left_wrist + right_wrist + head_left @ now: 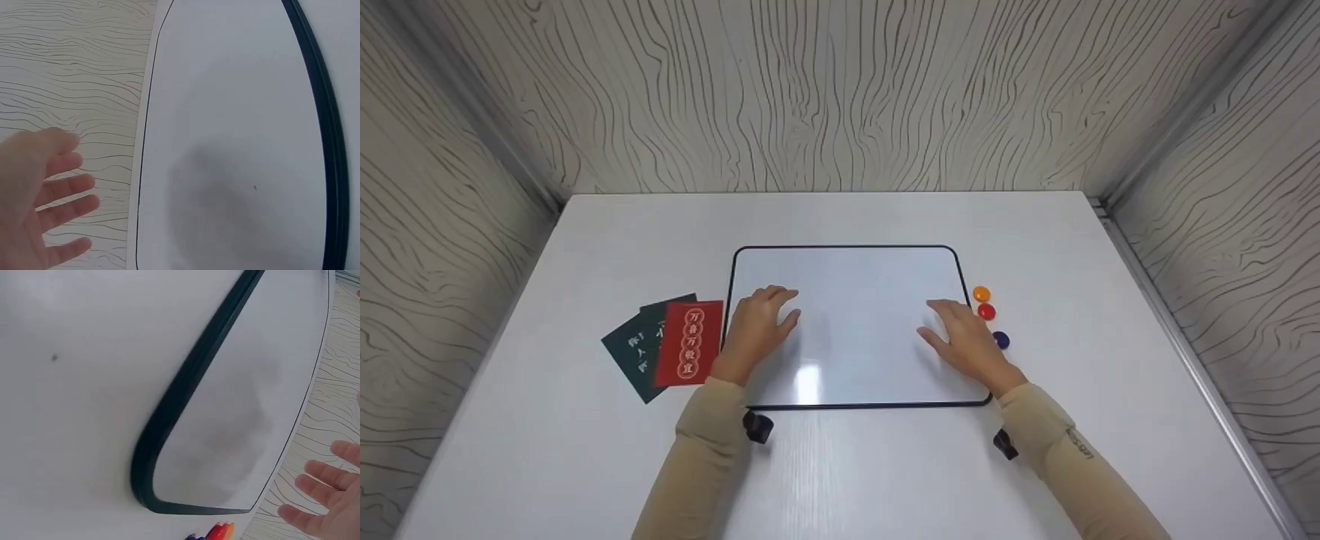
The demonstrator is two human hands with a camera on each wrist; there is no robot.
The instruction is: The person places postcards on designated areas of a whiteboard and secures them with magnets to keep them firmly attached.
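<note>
A whiteboard (859,322) with a thin black frame lies flat on the white table. Over its left part is my left hand (757,326), fingers loosely spread and holding nothing. My right hand (969,343) is over the board's right part, likewise holding nothing, its fingers pointing inward and away from me. In the left wrist view the left hand (36,202) shows parted fingers, with a soft shadow on the board. The right wrist view has the right hand (332,495) at its lower right, fingers spread, beyond the board's dark frame (185,382).
Left of the board lie a red card (671,360) with white characters and dark green cards (630,356) partly under it. Orange (981,293), red (986,310) and purple (1001,340) round pieces sit along its right edge. Patterned wall panels (832,97) enclose the table.
</note>
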